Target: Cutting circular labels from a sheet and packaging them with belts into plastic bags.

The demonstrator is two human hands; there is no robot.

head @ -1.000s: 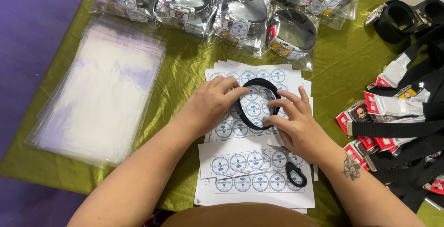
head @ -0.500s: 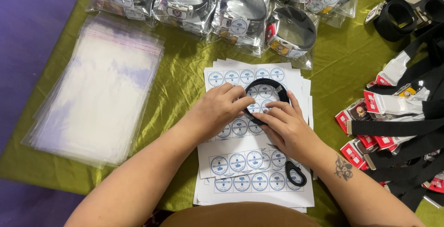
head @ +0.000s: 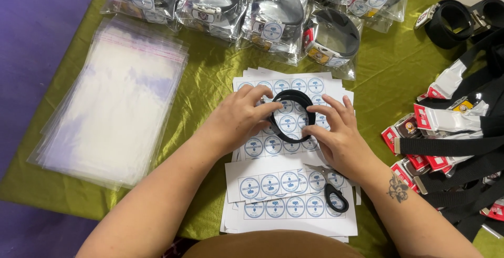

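A black belt rolled into a coil (head: 292, 115) rests on sheets of round blue-and-white stickers (head: 294, 184). My left hand (head: 239, 119) grips the coil's left side, fingers curled over its rim. My right hand (head: 336, 132) presses against the coil's right side, fingers spread along it. A small pair of scissors with black handles (head: 333, 192) lies on the sticker sheets just below my right wrist.
A stack of clear plastic bags (head: 113, 100) lies at the left on the green cloth (head: 391, 69). Bagged coiled belts (head: 273, 11) line the far edge. Loose black belts with red-and-silver buckles (head: 446, 137) pile up at the right.
Both hands and the coil have stayed over the same sticker sheet; the fingers have shifted slightly around the coil, tightening it.
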